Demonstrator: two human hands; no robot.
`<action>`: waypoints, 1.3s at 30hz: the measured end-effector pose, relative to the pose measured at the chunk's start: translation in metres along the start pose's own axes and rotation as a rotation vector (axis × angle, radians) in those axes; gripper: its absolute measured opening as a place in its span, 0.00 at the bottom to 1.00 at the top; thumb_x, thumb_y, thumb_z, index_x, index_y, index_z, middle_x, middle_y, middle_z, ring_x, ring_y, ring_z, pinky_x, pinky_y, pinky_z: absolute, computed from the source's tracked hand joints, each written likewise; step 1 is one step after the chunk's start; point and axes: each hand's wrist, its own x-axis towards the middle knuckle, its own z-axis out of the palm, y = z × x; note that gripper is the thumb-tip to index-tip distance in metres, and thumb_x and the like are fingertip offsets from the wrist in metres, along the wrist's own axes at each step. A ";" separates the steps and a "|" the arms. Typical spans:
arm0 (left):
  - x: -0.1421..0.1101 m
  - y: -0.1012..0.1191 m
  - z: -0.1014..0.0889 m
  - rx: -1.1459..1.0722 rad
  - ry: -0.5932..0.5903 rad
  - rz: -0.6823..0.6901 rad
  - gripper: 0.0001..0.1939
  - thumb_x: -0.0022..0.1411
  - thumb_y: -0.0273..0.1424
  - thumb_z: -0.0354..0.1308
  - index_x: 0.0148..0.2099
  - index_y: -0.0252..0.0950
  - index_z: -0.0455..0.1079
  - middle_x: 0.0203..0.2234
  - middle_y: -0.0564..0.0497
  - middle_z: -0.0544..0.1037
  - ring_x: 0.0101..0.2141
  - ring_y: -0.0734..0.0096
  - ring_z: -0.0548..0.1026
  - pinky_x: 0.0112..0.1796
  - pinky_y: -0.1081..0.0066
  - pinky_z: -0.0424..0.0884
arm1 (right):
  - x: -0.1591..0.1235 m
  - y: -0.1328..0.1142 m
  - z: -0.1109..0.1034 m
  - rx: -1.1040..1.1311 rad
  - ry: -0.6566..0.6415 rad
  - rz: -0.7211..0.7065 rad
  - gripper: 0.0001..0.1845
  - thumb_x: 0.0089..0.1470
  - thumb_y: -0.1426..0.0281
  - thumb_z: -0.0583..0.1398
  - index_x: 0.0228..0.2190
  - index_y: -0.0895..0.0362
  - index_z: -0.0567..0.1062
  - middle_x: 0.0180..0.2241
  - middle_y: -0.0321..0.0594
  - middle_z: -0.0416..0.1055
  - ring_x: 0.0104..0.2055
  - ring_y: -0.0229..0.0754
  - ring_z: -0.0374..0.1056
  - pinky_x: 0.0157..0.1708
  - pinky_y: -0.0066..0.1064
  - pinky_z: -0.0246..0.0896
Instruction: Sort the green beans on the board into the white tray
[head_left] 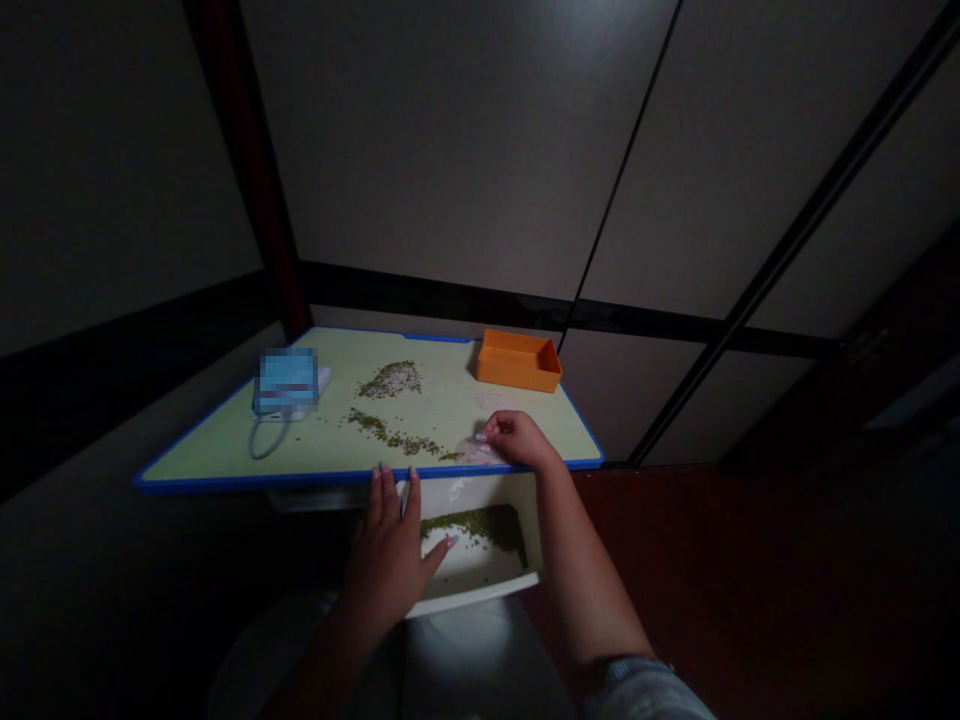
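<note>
A pale green board with a blue rim (225, 440) carries scattered green beans (390, 380) mixed with white grains. My left hand (390, 555) lies with fingers stretched out on a white tray (480, 592) held below the board's front edge; the tray holds a heap of green beans (476, 525). My right hand (517, 440) rests on the board near its front edge, fingers curled over a small pale patch of grains (472, 452). What the fingers hold, if anything, is hidden.
An orange box (519, 360) stands at the board's far right corner. A blue and white device with a looped cord (289, 385) sits at the left. Dark walls and a red-brown surface (712, 560) surround the board.
</note>
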 end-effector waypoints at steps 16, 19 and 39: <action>0.000 0.000 0.001 -0.004 0.001 -0.001 0.44 0.54 0.47 0.53 0.65 0.24 0.49 0.65 0.25 0.43 0.65 0.40 0.39 0.55 0.51 0.59 | 0.004 0.018 -0.012 -0.340 0.272 0.048 0.05 0.47 0.68 0.61 0.24 0.56 0.72 0.24 0.35 0.72 0.26 0.35 0.62 0.27 0.25 0.51; 0.000 0.000 0.001 -0.001 -0.006 -0.001 0.44 0.55 0.47 0.53 0.65 0.25 0.49 0.65 0.25 0.43 0.65 0.40 0.38 0.54 0.51 0.59 | 0.004 0.019 -0.014 -0.420 0.328 0.090 0.05 0.47 0.67 0.62 0.24 0.55 0.72 0.24 0.35 0.72 0.26 0.36 0.62 0.27 0.26 0.50; 0.000 -0.001 0.004 0.001 0.024 0.010 0.44 0.54 0.47 0.54 0.65 0.24 0.50 0.65 0.25 0.43 0.65 0.40 0.38 0.56 0.52 0.58 | 0.006 -0.002 -0.008 -0.630 0.434 0.236 0.06 0.54 0.66 0.58 0.31 0.54 0.75 0.31 0.37 0.76 0.33 0.39 0.68 0.35 0.28 0.52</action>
